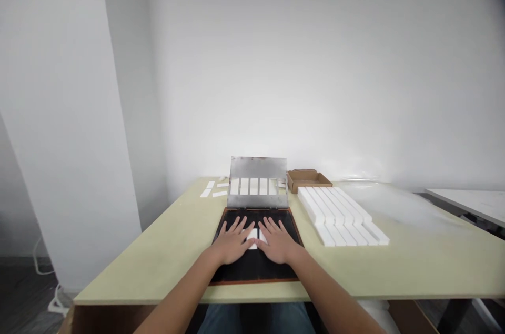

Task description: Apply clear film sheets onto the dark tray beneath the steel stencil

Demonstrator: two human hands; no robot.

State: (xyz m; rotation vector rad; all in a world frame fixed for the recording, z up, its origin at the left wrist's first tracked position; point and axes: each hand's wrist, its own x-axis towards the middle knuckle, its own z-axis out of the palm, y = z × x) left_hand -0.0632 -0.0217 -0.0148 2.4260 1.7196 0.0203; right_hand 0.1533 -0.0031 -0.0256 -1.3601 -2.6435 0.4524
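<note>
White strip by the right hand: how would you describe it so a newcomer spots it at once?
On the pale green table, find the black board below the raised metal plate. Two white strips lie between the left hand and right hand. It is the right strip, touching that hand.

Left hand (232,243) and right hand (277,243) palms down, fingers spread apart

Right of the hands (232,243) (277,242), a shallow cardboard tray (307,180) sits behind long white bars (339,215) laid side by side on the pale green surface (158,265), with loose white strips (205,193) ahead and left.
</note>
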